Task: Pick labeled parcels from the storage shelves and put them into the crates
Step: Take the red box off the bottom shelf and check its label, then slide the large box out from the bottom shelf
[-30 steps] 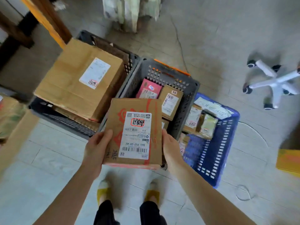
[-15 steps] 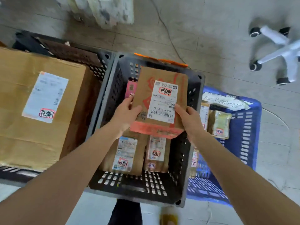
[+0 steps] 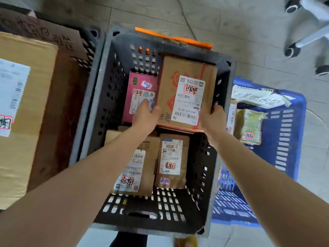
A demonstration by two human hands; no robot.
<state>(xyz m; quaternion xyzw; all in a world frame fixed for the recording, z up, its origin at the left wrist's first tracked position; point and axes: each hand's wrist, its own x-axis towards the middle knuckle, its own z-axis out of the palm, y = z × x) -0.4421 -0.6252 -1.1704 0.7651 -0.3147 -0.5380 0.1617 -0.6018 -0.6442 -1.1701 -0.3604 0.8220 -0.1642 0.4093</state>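
1. The cardboard parcel (image 3: 187, 86) with a white barcode label and red print sits inside the grey crate (image 3: 153, 207), in its far right part, label face up. I cannot tell whether it already rests on anything below it.
2. Both hands are clamped on this parcel, set apart at its near corners. The left hand (image 3: 145, 115) grips the near left corner with the thumb on the top face. The right hand (image 3: 212, 118) grips the near right corner, against the crate's right wall.
3. Also in the grey crate, a pink parcel (image 3: 140, 97) lies in the far left part, just beside the held parcel and partly under the left hand's fingers.
4. In the crate's near half two brown labelled parcels lie side by side, one on the left (image 3: 142, 168) and one on the right (image 3: 173, 161). Their far ends are hidden under the held parcel and the forearms.
5. An orange strip (image 3: 174, 39) lies along the crate's far rim.
6. Touching the crate's right side is a blue crate (image 3: 284, 139), with a yellowish wrapped parcel (image 3: 249, 125) inside and a handwritten paper note (image 3: 256, 98) on its far rim.
7. Left of the grey crate, a large cardboard box (image 3: 26, 139) with a white label lies on a black crate (image 3: 89, 50).
8. All crates stand on a pale tiled floor (image 3: 231, 24). Beyond the grey crate a thin cable (image 3: 185, 18) runs across it, and to the far right stands a white chair base (image 3: 306, 32) with black casters.
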